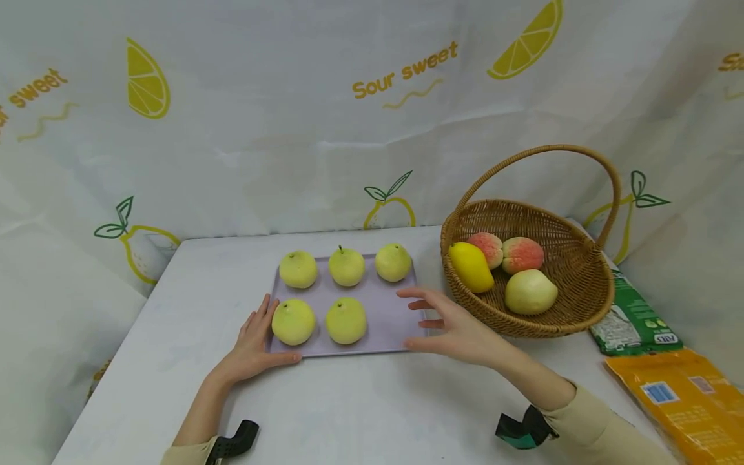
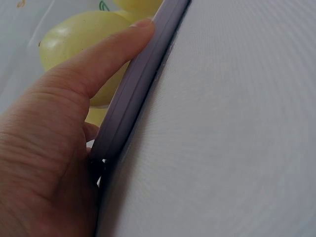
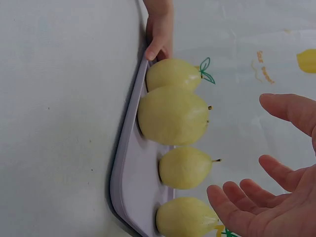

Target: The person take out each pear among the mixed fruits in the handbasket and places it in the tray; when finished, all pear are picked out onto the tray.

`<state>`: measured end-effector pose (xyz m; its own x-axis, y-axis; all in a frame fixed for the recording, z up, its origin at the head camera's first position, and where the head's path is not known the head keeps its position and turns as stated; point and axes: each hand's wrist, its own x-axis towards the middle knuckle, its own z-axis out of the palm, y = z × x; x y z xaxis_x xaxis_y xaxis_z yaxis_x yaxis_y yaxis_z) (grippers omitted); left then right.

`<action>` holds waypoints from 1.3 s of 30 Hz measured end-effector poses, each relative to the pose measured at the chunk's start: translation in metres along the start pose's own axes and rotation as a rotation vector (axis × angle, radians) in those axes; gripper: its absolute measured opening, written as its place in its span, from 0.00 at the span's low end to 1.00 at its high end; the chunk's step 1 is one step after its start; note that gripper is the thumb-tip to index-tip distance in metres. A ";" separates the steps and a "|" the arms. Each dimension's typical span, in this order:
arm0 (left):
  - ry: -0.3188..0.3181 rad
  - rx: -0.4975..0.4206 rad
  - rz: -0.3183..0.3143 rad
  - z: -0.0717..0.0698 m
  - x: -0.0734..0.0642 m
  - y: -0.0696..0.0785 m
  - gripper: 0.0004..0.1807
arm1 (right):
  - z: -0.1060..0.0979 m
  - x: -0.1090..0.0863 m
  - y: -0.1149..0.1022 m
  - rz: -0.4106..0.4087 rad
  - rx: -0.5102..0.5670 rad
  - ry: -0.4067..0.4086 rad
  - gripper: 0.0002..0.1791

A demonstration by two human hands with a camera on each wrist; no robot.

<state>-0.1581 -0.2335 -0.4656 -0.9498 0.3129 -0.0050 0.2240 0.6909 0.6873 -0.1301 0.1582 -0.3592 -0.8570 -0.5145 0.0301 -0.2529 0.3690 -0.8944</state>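
Observation:
Several yellow-green pears sit on a pale purple tray, with a bare patch at its front right. My left hand rests against the tray's front-left corner, its thumb lying straight along the front rim and its other fingers along the left side. Over the tray's right edge, my right hand spreads its fingers apart with nothing between them. In the right wrist view, this hand is raised beside the pears, palm and fingertips showing.
To the right stands a wicker basket with a tall handle. Inside are two peaches, a yellow mango and a pale pear. A green packet and an orange packet lie at the table's right side. A printed cloth hangs behind.

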 end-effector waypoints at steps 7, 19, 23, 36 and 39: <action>-0.002 -0.001 -0.009 0.001 0.000 -0.002 0.66 | -0.020 -0.015 -0.007 -0.052 -0.051 -0.013 0.36; 0.007 -0.003 0.005 0.002 -0.001 -0.004 0.66 | -0.068 -0.031 -0.021 -0.180 -0.198 0.080 0.28; 0.005 0.004 0.002 0.001 -0.001 -0.003 0.66 | -0.085 -0.034 -0.021 -0.115 -0.276 0.102 0.27; 0.006 0.003 0.009 0.001 0.000 -0.003 0.66 | -0.142 -0.024 -0.009 0.011 -0.472 -0.144 0.25; 0.003 0.004 0.006 0.002 0.001 -0.003 0.66 | -0.154 -0.019 -0.009 0.062 -0.497 -0.215 0.26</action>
<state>-0.1592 -0.2344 -0.4691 -0.9490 0.3151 0.0008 0.2304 0.6921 0.6841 -0.1804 0.2840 -0.2830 -0.7790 -0.6077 -0.1545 -0.4316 0.6984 -0.5709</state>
